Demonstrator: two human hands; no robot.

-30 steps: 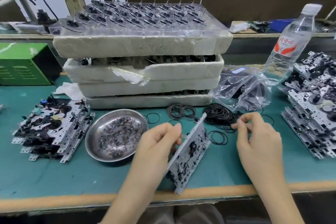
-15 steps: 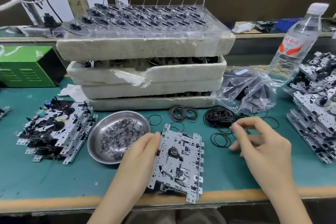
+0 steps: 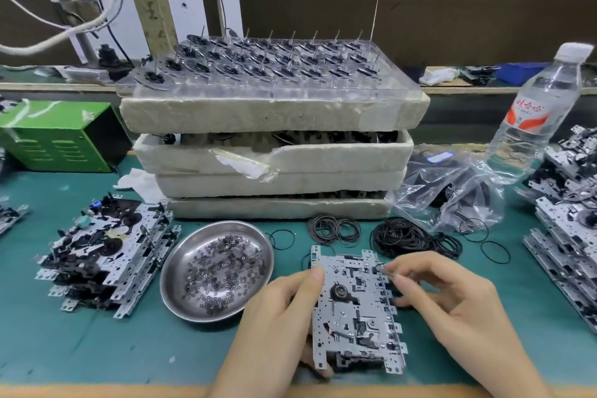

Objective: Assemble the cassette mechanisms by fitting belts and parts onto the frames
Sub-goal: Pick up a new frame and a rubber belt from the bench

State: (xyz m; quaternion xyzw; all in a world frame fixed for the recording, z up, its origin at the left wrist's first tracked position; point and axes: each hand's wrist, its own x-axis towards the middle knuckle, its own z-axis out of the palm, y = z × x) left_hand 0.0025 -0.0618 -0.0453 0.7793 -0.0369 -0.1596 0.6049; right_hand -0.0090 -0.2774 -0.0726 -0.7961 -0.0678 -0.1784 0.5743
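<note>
A silver cassette mechanism frame (image 3: 355,310) lies flat on the green mat near the front edge. My left hand (image 3: 277,310) grips its left edge, thumb on top. My right hand (image 3: 442,294) sits at the frame's upper right corner, thumb and forefinger pinching a thin black belt (image 3: 382,267) against it. A pile of black belts (image 3: 407,236) lies just behind the frame, with a smaller bunch of belts (image 3: 334,229) to its left.
A steel dish of small washers (image 3: 216,268) sits left of the frame. Stacked frames (image 3: 103,255) lie at the left and more frames (image 3: 568,229) at the right. Foam trays (image 3: 274,152) with spindle parts, a plastic bag (image 3: 452,191) and a water bottle (image 3: 533,113) stand behind.
The frame went from standing tilted on edge to lying flat on the mat. My right hand moved from the belt pile onto the frame's upper right corner with a belt.
</note>
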